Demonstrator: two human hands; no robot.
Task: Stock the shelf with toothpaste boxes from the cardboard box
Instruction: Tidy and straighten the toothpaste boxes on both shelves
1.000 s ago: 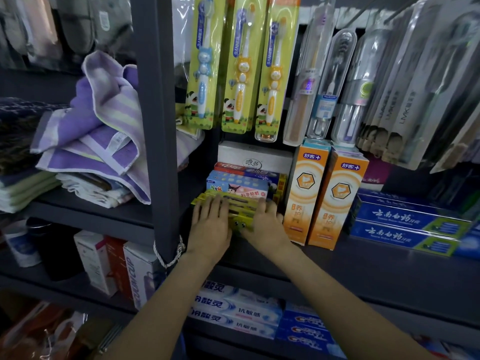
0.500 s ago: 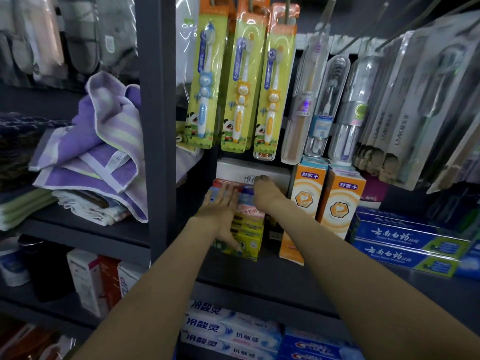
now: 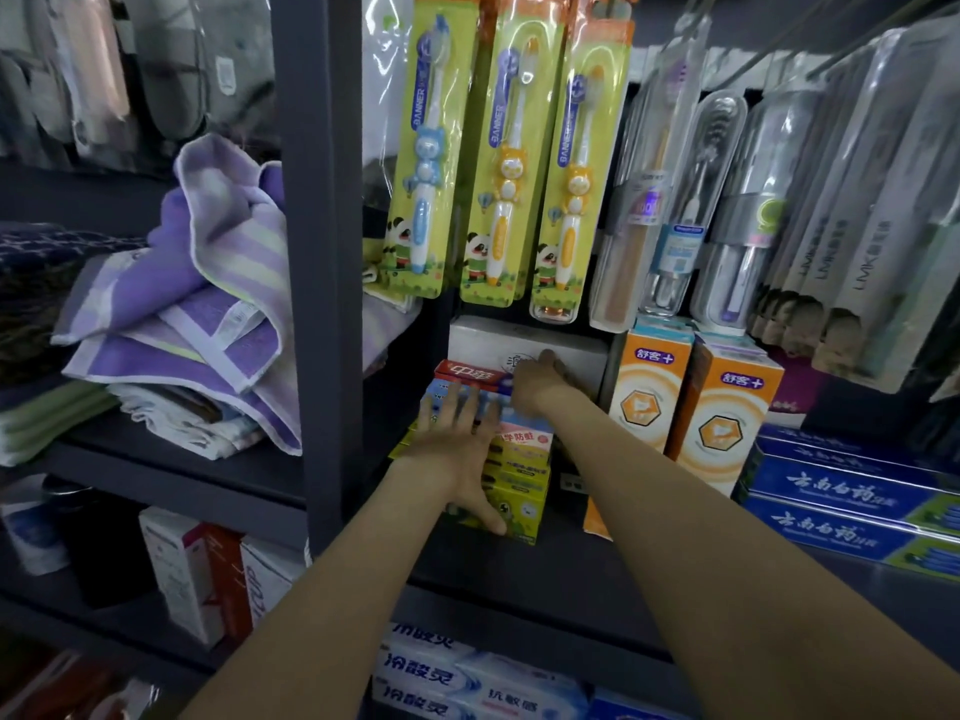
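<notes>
Both hands have risen from the stack's front: left hand point(image 3: 457, 449) lies flat, fingers spread wide, against the stacked toothpaste boxes point(image 3: 519, 485) near the shelf point(image 3: 597, 579) front edge; right hand point(image 3: 537, 384) reaches behind them, its grip hidden, I cannot tell.
</notes>
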